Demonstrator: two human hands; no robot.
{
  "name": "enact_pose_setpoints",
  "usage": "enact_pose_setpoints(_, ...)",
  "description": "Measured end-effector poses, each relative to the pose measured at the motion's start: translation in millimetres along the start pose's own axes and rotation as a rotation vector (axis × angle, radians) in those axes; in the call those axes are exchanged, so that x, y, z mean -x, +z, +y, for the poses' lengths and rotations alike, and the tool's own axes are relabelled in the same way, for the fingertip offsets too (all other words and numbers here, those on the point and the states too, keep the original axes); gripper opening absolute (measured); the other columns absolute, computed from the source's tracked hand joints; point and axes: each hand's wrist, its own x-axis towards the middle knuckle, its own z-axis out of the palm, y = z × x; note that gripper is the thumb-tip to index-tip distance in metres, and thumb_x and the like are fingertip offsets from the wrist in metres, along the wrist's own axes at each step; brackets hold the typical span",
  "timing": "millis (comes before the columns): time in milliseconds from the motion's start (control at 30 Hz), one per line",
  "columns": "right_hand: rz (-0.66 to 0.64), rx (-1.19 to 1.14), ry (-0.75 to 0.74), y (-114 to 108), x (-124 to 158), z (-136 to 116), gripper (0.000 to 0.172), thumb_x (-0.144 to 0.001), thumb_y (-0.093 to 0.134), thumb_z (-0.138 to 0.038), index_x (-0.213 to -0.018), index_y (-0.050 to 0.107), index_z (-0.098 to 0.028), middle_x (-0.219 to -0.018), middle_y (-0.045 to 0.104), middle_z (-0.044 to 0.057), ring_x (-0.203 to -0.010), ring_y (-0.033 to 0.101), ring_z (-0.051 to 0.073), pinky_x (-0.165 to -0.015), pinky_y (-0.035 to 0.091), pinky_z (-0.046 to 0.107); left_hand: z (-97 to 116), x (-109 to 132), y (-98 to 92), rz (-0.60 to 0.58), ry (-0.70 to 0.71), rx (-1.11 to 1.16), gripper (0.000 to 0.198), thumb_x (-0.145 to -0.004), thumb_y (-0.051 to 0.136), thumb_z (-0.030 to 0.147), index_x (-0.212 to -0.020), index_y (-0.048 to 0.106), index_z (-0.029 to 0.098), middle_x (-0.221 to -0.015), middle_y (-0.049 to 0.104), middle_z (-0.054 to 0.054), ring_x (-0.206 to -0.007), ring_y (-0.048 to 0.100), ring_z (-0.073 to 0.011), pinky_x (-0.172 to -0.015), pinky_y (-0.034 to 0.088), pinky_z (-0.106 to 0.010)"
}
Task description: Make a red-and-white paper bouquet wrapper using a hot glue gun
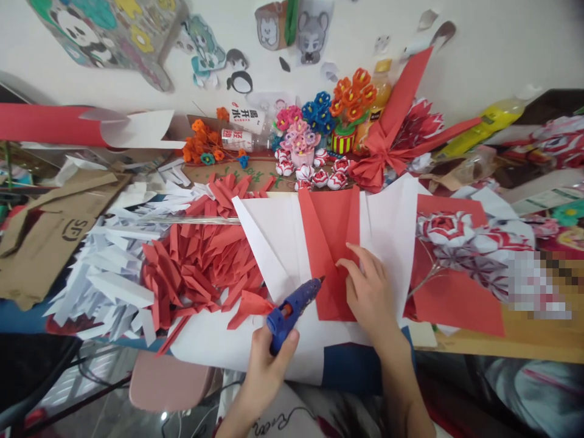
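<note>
My left hand (267, 359) is wrapped round the handle of a blue glue gun (292, 310). The gun's dark nozzle points up and right, over a folded red sheet of paper (331, 249). On the right side of that sheet rests my right hand (369, 292), its fingers bent and apart, fingertips at the red paper. White folded paper (274, 237) flanks the red sheet on the left, and another white folded piece (387, 219) stands on the right, partly behind my right hand.
Piles of red folded strips (201, 261) and white folded strips (109, 280) cover the table's left. Thin wires (196, 220) lie across them. Red-and-white paper flowers (449, 228) lie at right. Behind stand orange flowers (353, 94) and bottles (381, 85). Flattened cardboard (50, 237) sits far left.
</note>
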Motion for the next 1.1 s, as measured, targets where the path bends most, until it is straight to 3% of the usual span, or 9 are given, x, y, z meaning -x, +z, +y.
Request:
enact_pose_setpoints(167,0.046,-0.076,0.031,-16,7,-4,0.035,-0.097,0.049,-0.012,-0.13,0.059,-0.021,-0.146,0.052,0.014,-0.132,0.053,0.029,-0.108,0.047,0.051,-7,10,-6.8,0.107,0.1,-0.088,0.046,-0.082,0.069,0.059,-0.09,0.073,0.015,-0.063,0.057,0.0,-0.057,0.049,-0.0134,-0.053,0.045,-0.024)
enact_pose_setpoints(333,-0.175,-0.119,-0.031,-37,37,9,0.042,-0.097,0.061,-0.039,-0.137,0.054,-0.027,-0.144,0.055,0.012,-0.129,0.056,0.028,-0.107,0.051,0.049,-23,25,-18.1,0.1,0.135,-0.16,0.04,-0.084,0.068,0.057,-0.083,0.073,0.017,-0.069,0.065,-0.004,-0.064,0.058,-0.0181,-0.063,0.053,-0.03)
enact_pose_setpoints(433,-0.207,-0.024,-0.073,-38,51,18,0.049,-0.096,0.06,-0.047,-0.139,0.054,-0.024,-0.144,0.056,0.015,-0.128,0.058,0.032,-0.105,0.052,0.054,-31,30,-22.8,0.087,0.172,-0.266,0.039,-0.086,0.067,0.054,-0.097,0.075,0.017,-0.081,0.073,-0.009,-0.073,0.066,-0.0235,-0.07,0.058,-0.035)
enact_pose_setpoints(633,-0.082,0.133,-0.312,-32,58,23,0.033,-0.098,0.061,-0.031,-0.129,0.063,-0.016,-0.127,0.071,0.015,-0.115,0.07,0.027,-0.093,0.059,0.041,-30,37,-25.1,-0.074,0.418,-0.578,0.036,-0.092,0.061,0.036,-0.122,0.07,0.019,-0.107,0.078,-0.013,-0.091,0.074,-0.0271,-0.08,0.061,-0.036)
enact_pose_setpoints(800,0.07,0.225,-0.597,-36,60,22,0.012,-0.093,0.066,-0.01,-0.103,0.072,-0.013,-0.103,0.079,0.011,-0.093,0.076,0.022,-0.08,0.059,0.032,-25,45,-20.4,-0.128,0.684,-0.61,0.038,-0.091,0.051,0.019,-0.129,0.057,0.017,-0.104,0.078,-0.012,-0.085,0.076,-0.0219,-0.077,0.06,-0.03)
enact_pose_setpoints(900,0.089,0.229,-0.608,-43,58,18,0.011,-0.093,0.066,-0.01,-0.101,0.073,-0.013,-0.1,0.08,0.009,-0.086,0.076,0.02,-0.077,0.057,0.032,-25,52,-16.9,-0.158,0.799,-0.644,0.046,-0.09,0.047,0.015,-0.136,0.048,0.016,-0.108,0.077,-0.013,-0.091,0.076,-0.0224,-0.075,0.06,-0.03)
enact_pose_setpoints(1100,0.065,0.139,-0.487,-56,57,8,0.013,-0.098,0.061,-0.018,-0.101,0.073,-0.018,-0.103,0.08,0.007,-0.088,0.074,0.018,-0.078,0.054,0.031,-26,66,-8.6,-0.15,0.833,-0.774,0.05,-0.087,0.043,0.011,-0.136,0.045,0.015,-0.099,0.075,-0.01,-0.084,0.075,-0.0229,-0.067,0.058,-0.031)
